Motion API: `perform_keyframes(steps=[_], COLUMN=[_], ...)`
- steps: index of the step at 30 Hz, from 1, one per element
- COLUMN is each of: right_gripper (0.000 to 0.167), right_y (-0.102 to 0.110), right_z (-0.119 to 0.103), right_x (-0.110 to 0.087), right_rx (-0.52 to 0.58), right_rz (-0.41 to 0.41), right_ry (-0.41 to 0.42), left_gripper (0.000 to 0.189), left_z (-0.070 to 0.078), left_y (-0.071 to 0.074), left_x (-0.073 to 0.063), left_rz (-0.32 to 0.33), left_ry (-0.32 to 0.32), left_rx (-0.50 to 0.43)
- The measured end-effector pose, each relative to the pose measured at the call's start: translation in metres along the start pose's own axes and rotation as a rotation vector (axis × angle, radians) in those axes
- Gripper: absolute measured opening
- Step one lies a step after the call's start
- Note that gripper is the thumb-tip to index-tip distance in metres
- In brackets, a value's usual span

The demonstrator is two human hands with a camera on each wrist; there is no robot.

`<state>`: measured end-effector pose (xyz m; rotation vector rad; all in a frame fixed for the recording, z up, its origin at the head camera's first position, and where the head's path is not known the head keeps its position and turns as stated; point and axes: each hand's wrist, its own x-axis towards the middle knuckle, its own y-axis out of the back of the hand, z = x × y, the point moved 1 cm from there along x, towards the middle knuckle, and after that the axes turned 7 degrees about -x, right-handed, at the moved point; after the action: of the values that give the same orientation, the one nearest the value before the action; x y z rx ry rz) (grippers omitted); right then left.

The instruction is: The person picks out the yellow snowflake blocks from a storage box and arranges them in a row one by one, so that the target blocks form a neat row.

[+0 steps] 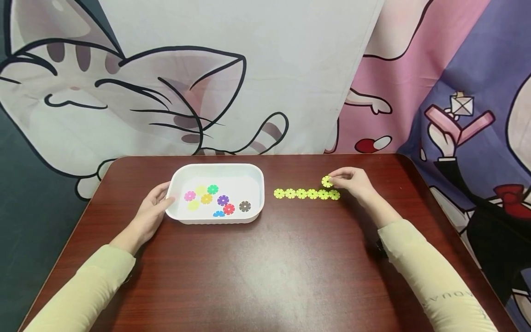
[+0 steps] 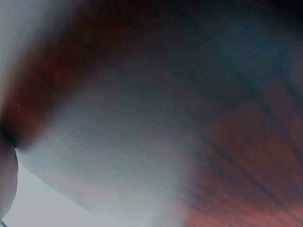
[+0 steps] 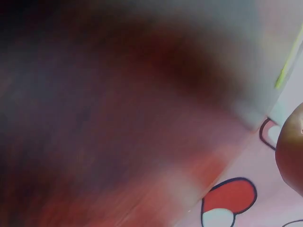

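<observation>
Right hand point(image 1: 351, 182) pinches yellow disc point(image 1: 326, 181) near yellow-disc row point(image 1: 301, 193) — touching or not, can't tell. Left hand point(image 1: 150, 208) grips white tray point(image 1: 215, 218).

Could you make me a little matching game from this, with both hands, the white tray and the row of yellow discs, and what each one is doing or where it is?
Things:
1. Left hand
2. Right hand
3. White tray
4. Row of yellow discs

Places and states:
A. Pinches a single yellow disc
B. On the table, to the right of the tray
C. Grips the tray's edge
D. Contains discs of several colours

Right pairs: 1-C, 2-A, 3-D, 4-B
</observation>
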<state>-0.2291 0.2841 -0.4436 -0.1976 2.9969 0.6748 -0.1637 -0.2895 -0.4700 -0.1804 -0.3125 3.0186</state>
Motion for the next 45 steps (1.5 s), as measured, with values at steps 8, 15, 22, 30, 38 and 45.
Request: perform_keyframes(steps=[8,15,22,30,38,45], right_gripper=[0.034,0.024,0.031,0.033,0.022,0.017], right_y=[0.017,0.029,0.037,0.039,0.038,0.037], right_z=[0.012,0.023,0.030,0.032,0.030,0.027], right_x=[-0.009,-0.015,-0.018,-0.019,-0.020,-0.020], right_rx=[0.001,-0.034,-0.090,-0.168,-0.395,-0.464], right_rz=[0.009,0.012,0.003,-0.036,-0.005,-0.008], right_ry=[0.013,0.017,0.010,0.012,0.058,0.086], left_gripper=[0.039,0.039,0.042,0.048,0.045,0.042], left_z=[-0.001,0.000,0.002,0.003,0.004,0.002], left_y=[0.001,0.000,-0.001,-0.001,-0.001,-0.001], left_x=[-0.001,0.000,0.000,0.000,0.000,-0.001], left_rz=[-0.001,0.001,0.010,0.009,0.006,0.006], left_ry=[-0.013,-0.002,0.033,0.039,0.029,0.017], left_rx=[-0.013,-0.004,0.036,0.058,0.056,0.032])
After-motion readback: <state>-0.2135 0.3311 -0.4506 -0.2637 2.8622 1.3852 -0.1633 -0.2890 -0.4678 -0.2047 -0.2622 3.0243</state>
